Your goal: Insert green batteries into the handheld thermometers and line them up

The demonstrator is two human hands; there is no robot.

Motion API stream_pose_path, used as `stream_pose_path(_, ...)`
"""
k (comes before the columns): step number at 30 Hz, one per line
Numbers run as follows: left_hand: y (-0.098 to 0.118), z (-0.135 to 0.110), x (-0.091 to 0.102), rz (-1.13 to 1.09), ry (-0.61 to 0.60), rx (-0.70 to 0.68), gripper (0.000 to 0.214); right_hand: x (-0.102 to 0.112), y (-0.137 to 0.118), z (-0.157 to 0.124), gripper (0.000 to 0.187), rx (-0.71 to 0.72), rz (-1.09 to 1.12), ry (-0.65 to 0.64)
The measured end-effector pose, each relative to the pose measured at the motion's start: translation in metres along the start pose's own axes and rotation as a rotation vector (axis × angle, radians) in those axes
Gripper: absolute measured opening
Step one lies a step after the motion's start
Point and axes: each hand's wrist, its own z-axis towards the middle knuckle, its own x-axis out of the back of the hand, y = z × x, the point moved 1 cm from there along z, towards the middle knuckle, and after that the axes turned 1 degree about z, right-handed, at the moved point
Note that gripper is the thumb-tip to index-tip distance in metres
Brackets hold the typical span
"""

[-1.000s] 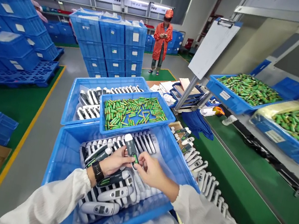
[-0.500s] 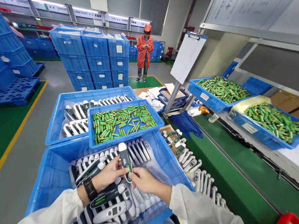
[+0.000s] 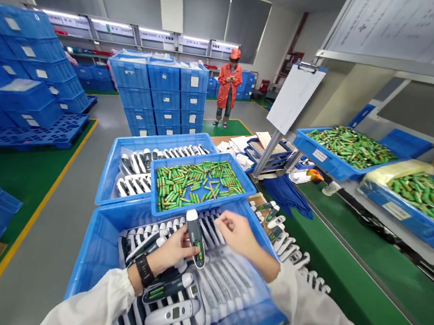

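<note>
My left hand (image 3: 173, 250) grips a grey thermometer-like device (image 3: 196, 233) with a white tip and a green battery showing in its open back. It is held upright over a blue crate (image 3: 102, 243) full of the same devices. My right hand (image 3: 235, 231) hovers a little right of the device, near the tray of green batteries (image 3: 197, 181). Its fingers are curled and I cannot make out anything in them.
A second blue crate (image 3: 115, 167) of devices sits behind the battery tray. Finished devices lie in a row on the green conveyor (image 3: 347, 281) to the right. More battery bins (image 3: 346, 146) stand on the shelf. A person in orange (image 3: 227, 88) stands far back by stacked blue crates (image 3: 162, 91).
My right hand has let go of the device and moved up and right towards the battery tray. My left hand still holds the device. The camera has shifted slightly.
</note>
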Motion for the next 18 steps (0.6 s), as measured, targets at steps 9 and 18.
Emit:
stream_pose_path(9, -0.003, -0.002, 0.000, 0.045, -0.087, 0.099, 0.066, 0.024, -0.007, 0.148, 0.015, 0.008, -0.640, -0.117)
stream_pose_path(18, -0.001, -0.001, 0.004, 0.018, -0.079, 0.140, 0.067, -0.009, -0.008, 0.162, 0.011, 0.037, -0.803, -0.208)
